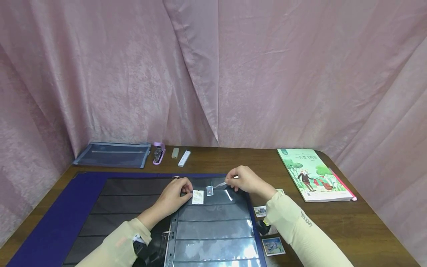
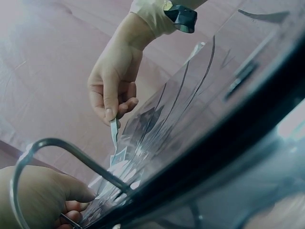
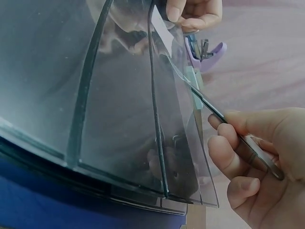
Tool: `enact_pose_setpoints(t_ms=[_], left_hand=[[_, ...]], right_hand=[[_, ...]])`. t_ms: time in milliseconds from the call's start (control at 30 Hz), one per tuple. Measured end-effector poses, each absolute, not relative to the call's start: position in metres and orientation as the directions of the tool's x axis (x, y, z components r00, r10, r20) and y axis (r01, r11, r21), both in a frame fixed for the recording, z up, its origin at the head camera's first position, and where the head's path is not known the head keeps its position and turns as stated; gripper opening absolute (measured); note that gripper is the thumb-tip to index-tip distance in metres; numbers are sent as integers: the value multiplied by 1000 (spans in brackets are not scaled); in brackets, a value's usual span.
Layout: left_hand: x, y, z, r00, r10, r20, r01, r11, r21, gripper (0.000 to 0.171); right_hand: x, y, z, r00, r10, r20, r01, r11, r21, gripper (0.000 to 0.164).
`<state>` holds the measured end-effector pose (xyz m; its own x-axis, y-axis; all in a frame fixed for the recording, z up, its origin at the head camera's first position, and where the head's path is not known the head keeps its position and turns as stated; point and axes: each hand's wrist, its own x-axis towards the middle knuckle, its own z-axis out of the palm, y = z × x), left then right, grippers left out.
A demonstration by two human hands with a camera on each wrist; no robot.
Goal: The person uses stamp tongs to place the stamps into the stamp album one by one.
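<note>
A stamp album lies open, with a clear-pocket page (image 1: 213, 230) on its right side. My left hand (image 1: 171, 196) pinches the top of that page near the binder ring (image 2: 71, 149), beside a whitish stamp (image 1: 198, 197) in the top pocket. Between thumb and fingers my right hand (image 1: 246, 180) holds metal tweezers (image 3: 214, 109), which reach left over the page's top. At their tip is a small blue-edged stamp (image 1: 209, 191); whether it sits inside the pocket I cannot tell. The left hand's other fingers are partly hidden behind the page.
Loose stamps (image 1: 273, 246) lie right of the album under my right forearm. Behind it are a mesh zip pouch (image 1: 111, 155), a purple stapler (image 1: 159, 153), an eraser-like block (image 1: 175, 152) and a white box (image 1: 184, 158). A green book (image 1: 313, 176) lies at the right.
</note>
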<state>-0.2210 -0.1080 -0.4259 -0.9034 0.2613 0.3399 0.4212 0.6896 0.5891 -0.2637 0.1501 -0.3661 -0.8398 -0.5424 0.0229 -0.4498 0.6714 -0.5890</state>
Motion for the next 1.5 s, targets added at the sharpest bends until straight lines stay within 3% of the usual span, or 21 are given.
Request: enact_pose_setpoints(t_ms=[633,1500], left_hand=[[-223,-108,-428,-890,260,375,444,683,580,21],[-219,-107,-423,-920,244,307,386,698,603,20]], right_hand=[[-269,147,-357,-788,-615,-44,-486,664,-568,11],[-271,149,-355,-762,-637,-115,-461,659,-595,12]])
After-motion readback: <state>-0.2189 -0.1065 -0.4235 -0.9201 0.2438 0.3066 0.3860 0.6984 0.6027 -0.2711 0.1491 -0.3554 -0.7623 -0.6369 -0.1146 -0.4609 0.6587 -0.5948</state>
